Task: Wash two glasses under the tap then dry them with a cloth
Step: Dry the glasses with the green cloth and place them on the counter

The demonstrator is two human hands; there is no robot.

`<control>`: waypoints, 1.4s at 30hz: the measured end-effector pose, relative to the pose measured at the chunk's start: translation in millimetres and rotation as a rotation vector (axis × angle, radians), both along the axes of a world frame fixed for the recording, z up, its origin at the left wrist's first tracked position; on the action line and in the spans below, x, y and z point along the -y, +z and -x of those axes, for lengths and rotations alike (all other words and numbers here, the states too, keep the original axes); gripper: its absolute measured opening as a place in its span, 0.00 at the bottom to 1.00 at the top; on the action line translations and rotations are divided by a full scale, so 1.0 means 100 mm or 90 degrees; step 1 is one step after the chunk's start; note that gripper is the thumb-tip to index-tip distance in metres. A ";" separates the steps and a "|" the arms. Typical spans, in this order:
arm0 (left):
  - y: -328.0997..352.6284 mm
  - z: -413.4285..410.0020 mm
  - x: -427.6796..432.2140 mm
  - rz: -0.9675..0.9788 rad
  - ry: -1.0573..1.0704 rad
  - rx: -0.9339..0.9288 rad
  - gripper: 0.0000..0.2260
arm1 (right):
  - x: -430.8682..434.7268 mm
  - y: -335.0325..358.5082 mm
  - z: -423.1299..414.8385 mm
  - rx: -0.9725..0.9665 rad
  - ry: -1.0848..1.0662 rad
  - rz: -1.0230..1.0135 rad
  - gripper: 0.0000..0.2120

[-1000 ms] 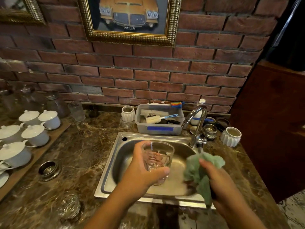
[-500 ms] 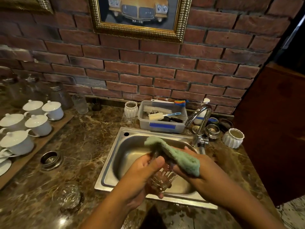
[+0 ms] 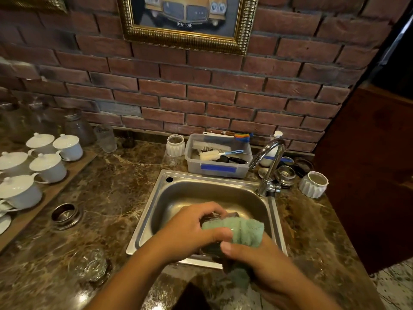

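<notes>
Closest to me, over the sink's (image 3: 201, 189) front edge, my right hand (image 3: 263, 258) is clamped on the green cloth (image 3: 242, 231), thumb pressing it onto the glass (image 3: 223, 217). My left hand (image 3: 187, 231) curls round that glass from the left, fingers over the top. The glass sits between both hands above the basin, mostly hidden. I judge this to be the drying step.

I'd treat the glass as stiff, brittle and probably slick with water, so I'd hold its wall, not the rim. The cloth is soft and limp and adds grip.

The second glass (image 3: 91, 264) stands on the countertop near its front edge, well left of the sink. Further back, the tap (image 3: 270, 162) rises at the sink's far right corner, with no stream that I can see.
</notes>
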State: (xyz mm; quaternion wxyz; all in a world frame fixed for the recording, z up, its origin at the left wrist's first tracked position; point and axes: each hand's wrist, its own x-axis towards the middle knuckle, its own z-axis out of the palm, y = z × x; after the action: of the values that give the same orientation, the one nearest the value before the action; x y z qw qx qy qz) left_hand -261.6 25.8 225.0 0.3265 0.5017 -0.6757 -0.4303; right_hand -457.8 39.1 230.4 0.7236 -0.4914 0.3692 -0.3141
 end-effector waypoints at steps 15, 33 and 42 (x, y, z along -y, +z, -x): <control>-0.01 0.45 -0.20 -0.440 0.341 -0.519 0.14 | -0.07 -0.24 -0.07 -0.452 -0.038 0.652 0.17; 0.27 0.64 -0.17 -0.239 0.279 -0.421 0.11 | -0.11 0.03 -0.02 -0.299 -0.270 0.608 0.14; 0.41 0.69 -0.27 -0.177 0.344 -0.486 0.13 | -0.26 0.08 0.00 -0.361 -0.259 0.700 0.14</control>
State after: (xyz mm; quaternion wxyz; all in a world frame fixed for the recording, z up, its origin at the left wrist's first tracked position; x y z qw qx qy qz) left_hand -330.4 53.0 266.3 0.5810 0.5043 -0.2896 -0.5695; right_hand -457.7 65.6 238.2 0.1668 -0.7741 0.4171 -0.4461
